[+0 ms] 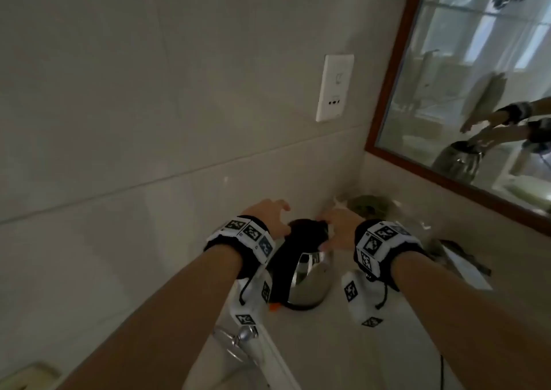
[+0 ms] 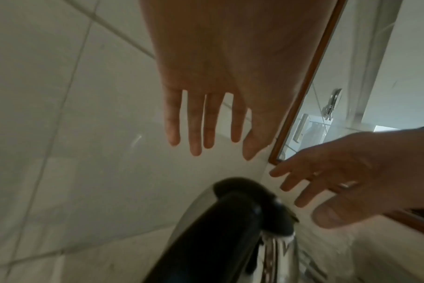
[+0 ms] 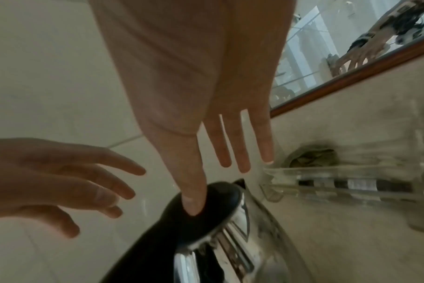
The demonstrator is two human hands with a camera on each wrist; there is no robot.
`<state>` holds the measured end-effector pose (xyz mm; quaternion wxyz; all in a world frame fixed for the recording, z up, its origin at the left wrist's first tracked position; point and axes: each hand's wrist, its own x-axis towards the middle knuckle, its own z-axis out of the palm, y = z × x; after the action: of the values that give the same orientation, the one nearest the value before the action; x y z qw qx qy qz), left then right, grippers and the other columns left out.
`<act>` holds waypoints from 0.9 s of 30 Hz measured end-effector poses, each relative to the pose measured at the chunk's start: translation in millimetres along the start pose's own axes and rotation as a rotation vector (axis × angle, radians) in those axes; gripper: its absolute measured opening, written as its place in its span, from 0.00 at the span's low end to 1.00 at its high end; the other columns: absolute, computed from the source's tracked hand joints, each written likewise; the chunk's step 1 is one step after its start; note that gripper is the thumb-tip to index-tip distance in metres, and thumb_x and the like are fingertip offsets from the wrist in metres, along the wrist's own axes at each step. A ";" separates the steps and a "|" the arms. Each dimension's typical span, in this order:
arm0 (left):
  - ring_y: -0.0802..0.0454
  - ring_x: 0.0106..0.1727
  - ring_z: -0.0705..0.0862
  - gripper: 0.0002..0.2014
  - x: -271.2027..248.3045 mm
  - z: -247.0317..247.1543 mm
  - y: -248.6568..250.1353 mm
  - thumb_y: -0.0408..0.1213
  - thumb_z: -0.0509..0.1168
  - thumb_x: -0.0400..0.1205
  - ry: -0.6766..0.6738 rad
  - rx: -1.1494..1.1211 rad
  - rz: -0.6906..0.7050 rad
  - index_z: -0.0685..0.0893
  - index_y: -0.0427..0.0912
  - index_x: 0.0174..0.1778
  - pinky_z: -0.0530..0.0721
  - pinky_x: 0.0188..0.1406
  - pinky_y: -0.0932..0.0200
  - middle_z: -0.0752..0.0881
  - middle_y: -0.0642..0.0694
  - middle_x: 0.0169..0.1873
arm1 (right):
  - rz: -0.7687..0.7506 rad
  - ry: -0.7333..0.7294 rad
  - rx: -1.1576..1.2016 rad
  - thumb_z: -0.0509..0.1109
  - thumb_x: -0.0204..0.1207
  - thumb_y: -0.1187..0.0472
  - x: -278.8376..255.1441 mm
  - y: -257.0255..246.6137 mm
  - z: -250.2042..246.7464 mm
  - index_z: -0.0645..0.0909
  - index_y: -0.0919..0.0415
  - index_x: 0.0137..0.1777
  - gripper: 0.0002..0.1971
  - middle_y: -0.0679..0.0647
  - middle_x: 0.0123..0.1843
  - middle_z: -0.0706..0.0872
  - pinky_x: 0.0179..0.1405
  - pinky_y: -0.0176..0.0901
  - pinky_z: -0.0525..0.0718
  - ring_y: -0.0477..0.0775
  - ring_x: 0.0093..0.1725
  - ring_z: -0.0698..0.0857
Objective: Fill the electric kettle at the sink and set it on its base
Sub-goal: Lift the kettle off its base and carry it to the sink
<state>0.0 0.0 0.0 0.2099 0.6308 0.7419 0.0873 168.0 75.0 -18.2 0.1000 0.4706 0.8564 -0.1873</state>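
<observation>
One kettle (image 1: 301,270), shiny w/ a black handle and black lid (image 1: 307,230), sits on the pale desk (image 1: 328,345) low in the middle of the head view, near the corner where two tiled walls meet. Can't tell if its base is under it.

Around it: one clear tray (image 3: 339,183) w/ little packets sits to the right of the kettle, just beside it, against the wall. One mirror (image 1: 477,76) w/ a brown wood frame fills the upper right. One white wall plate (image 1: 334,87) is at upper middle. One silver tap (image 1: 238,339) shows at the bottom, left of middle.

Room: wall is close on the left and behind the kettle; the tray blocks the right side. Open desk is at the bottom, toward the person.

Two hands. Left hand (image 1: 268,218) hangs over the kettle top, fingers spread and straight, holding nothing. Right hand (image 1: 340,228) is spread too; in the right wrist view its thumb (image 3: 191,199) looks to press on the black lid, other fingers straight and apart.
</observation>
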 end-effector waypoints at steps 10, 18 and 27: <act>0.34 0.56 0.80 0.46 13.5 43.3 12.1 0.52 0.73 0.68 -0.115 0.314 0.098 0.49 0.66 0.75 0.84 0.55 0.43 0.72 0.38 0.64 | 0.025 0.093 -0.031 0.74 0.72 0.54 -1.4 7.4 28.1 0.62 0.54 0.79 0.37 0.57 0.73 0.76 0.70 0.54 0.77 0.62 0.70 0.77; 0.37 0.51 0.83 0.42 15.3 42.0 21.1 0.39 0.74 0.68 -0.110 0.275 0.170 0.57 0.51 0.74 0.78 0.39 0.52 0.82 0.34 0.57 | 0.077 0.063 0.055 0.75 0.70 0.51 -12.5 17.9 31.8 0.57 0.50 0.81 0.42 0.58 0.73 0.73 0.71 0.57 0.77 0.61 0.70 0.76; 0.34 0.56 0.82 0.45 12.7 41.5 16.3 0.34 0.72 0.71 -0.082 0.213 0.157 0.49 0.47 0.76 0.80 0.49 0.48 0.80 0.31 0.61 | 0.060 0.092 0.097 0.77 0.69 0.50 -11.6 18.4 34.3 0.51 0.50 0.82 0.48 0.58 0.78 0.69 0.73 0.57 0.74 0.62 0.76 0.71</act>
<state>30.7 9.8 -33.3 0.1647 0.7087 0.6860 -0.0016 189.5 60.7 -49.6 0.0431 0.5086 0.8354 -0.2038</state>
